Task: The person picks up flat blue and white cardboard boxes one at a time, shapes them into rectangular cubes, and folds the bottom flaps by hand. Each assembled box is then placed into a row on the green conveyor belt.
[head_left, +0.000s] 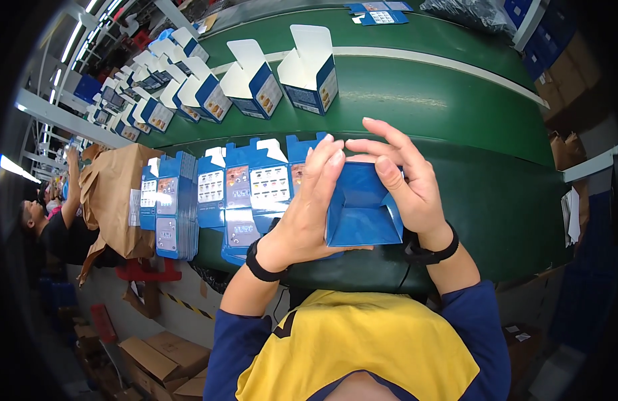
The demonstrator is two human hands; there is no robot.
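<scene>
A small blue carton (363,226) stands between my hands above the green bench, its blue flap side toward me. My left hand (305,210) is along the carton's left side, with the fingers reaching up past its far corner. On the other side, my right hand (410,184) has its thumb bent over the carton's far right edge and its fingers arched beyond it. Both hands grip the carton. Flat blue carton blanks (252,194) lie fanned out just left of my left hand, partly hidden by it.
A thick stack of carton blanks (177,204) and a brown paper sack (115,200) are to the left. Across the green conveyor belt (402,87), several erected cartons (312,80) stand in rows with lids up. A person (61,214) works at far left.
</scene>
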